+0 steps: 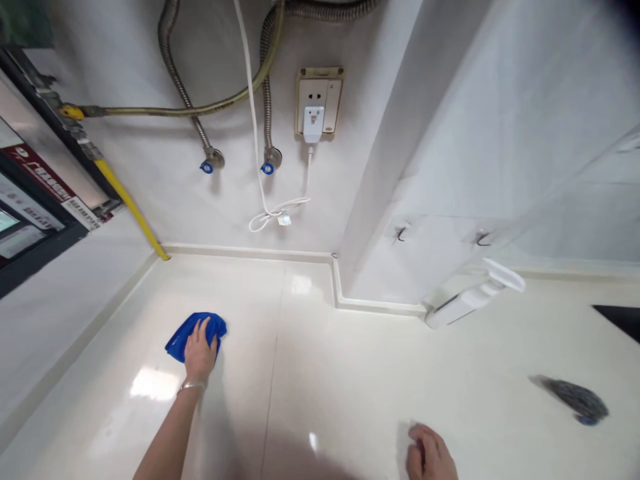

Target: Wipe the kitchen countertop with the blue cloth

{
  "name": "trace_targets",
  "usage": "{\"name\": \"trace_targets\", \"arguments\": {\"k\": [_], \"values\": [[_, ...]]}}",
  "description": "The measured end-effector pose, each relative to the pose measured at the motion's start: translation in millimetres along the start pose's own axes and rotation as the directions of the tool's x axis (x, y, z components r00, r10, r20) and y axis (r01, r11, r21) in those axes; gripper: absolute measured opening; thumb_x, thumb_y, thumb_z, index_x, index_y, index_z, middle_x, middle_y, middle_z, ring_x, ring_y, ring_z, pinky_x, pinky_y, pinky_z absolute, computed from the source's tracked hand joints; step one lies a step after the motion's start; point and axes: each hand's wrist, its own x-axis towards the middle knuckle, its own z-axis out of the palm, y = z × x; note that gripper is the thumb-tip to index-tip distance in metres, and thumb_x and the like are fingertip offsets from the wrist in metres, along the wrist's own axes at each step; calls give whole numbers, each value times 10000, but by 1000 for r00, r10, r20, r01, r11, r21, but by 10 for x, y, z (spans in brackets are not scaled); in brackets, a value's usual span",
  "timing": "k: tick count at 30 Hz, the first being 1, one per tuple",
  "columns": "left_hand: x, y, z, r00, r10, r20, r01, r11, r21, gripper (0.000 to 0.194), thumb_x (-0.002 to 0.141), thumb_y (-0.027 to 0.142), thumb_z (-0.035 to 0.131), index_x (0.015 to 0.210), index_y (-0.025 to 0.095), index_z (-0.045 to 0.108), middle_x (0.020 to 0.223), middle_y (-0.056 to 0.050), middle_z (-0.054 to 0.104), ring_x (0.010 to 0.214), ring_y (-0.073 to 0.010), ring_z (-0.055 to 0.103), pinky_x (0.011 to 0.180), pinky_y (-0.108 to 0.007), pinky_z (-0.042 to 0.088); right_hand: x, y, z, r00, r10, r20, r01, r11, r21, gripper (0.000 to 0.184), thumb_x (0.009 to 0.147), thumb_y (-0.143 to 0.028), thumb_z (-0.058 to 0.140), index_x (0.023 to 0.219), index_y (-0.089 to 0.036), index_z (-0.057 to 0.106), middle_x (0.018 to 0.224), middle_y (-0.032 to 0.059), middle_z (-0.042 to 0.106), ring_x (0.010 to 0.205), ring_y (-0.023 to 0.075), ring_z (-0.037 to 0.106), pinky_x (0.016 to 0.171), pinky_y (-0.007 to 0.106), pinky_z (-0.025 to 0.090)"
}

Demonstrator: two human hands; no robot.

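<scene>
A folded blue cloth [185,337] lies on the glossy cream countertop [320,373], left of the thin seam. My left hand [201,350], with a bracelet at the wrist, presses down on this cloth and grips it, the fingers bent over its right part. At the bottom edge of the view, my right hand [430,457] rests low over the counter. Its fingers are curled in and nothing shows in them; part of that hand is cut off. Right of it lies a dark grey scrubber-like bundle [575,397] with a blue bit at one end.
A white spray bottle [465,303] stands by the wall corner. A white plug [313,123] sits in the socket, its cable [273,213] looped below. Two valves [207,167] with metal hoses and a yellow gas pipe [133,207] are at the back. Wall hooks [401,233] hang above the bottle.
</scene>
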Motion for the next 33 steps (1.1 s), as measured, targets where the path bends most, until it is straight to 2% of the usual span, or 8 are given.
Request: {"name": "trace_targets", "arguments": {"k": [5, 9, 14, 17, 21, 27, 30, 33], "values": [[-787, 328, 33, 985, 169, 38, -167, 985, -52, 507, 973, 318, 400, 1459, 181, 442, 1534, -147, 433, 1395, -312, 427, 1157, -539, 354, 22, -110, -27, 999, 44, 14, -44, 999, 6, 182, 859, -273, 450, 960, -199, 582, 1024, 123, 651, 953, 267, 633, 877, 448, 523], [-1446, 1034, 194, 933, 335, 134, -317, 938, -137, 561, 900, 167, 464, 1456, 244, 456, 1550, -103, 422, 1411, -277, 415, 1173, -538, 348, 38, -164, -63, 999, 38, 28, -37, 998, -42, 195, 847, -256, 441, 973, -190, 575, 1053, 138, 633, 955, 280, 616, 847, 448, 507], [-2178, 2068, 540, 753, 598, 274, -503, 792, -347, 695, 844, 164, 573, 1491, 354, 407, 1626, -11, 298, 1449, -244, 355, 1215, -490, 313, 32, -137, -79, 999, -2, 38, 3, 999, -36, 180, 859, -247, 440, 983, -190, 557, 1053, 133, 619, 960, 273, 612, 870, 449, 504], [-2252, 2346, 697, 649, 714, 264, -586, 690, -425, 705, 860, 205, 615, 1500, 386, 382, 1623, 10, 302, 1453, -219, 348, 1230, -463, 293, 22, -83, -64, 999, -22, 34, 23, 999, -25, 186, 862, -244, 444, 992, -185, 562, 1043, 123, 620, 943, 261, 619, 878, 440, 504], [-1730, 2190, 756, 654, 709, 263, -612, 701, -367, 702, 848, 158, 627, 1481, 371, 413, 1578, -20, 388, 1413, -228, 412, 1198, -462, 339, 13, -17, -42, 999, -49, 17, 50, 998, -47, 185, 860, -254, 446, 977, -183, 572, 1026, 115, 626, 939, 258, 624, 874, 431, 506], [-550, 1327, 539, 901, 414, 131, -397, 907, -138, 552, 920, 182, 503, 1465, 261, 460, 1549, -92, 424, 1367, -256, 466, 1182, -466, 351, 16, 4, -47, 999, -41, 19, 42, 997, -58, 187, 860, -259, 443, 974, -182, 571, 1018, 118, 625, 929, 254, 630, 867, 431, 514], [-392, 865, 368, 947, 313, 76, -306, 948, -89, 527, 956, 216, 441, 1483, 190, 430, 1549, -143, 410, 1398, -275, 428, 1190, -490, 328, 17, 29, -61, 999, -32, 14, 33, 998, -58, 191, 846, -280, 446, 955, -189, 574, 1008, 126, 633, 904, 258, 634, 818, 421, 523], [-614, 473, 155, 987, 158, -5, -158, 987, -24, 519, 969, 232, 419, 1485, 172, 421, 1553, -153, 398, 1423, -278, 394, 1193, -491, 317, 26, 43, -105, 1000, 16, 25, -15, 999, -49, 209, 816, -319, 451, 925, -197, 582, 989, 132, 643, 893, 277, 627, 782, 428, 520]]}}
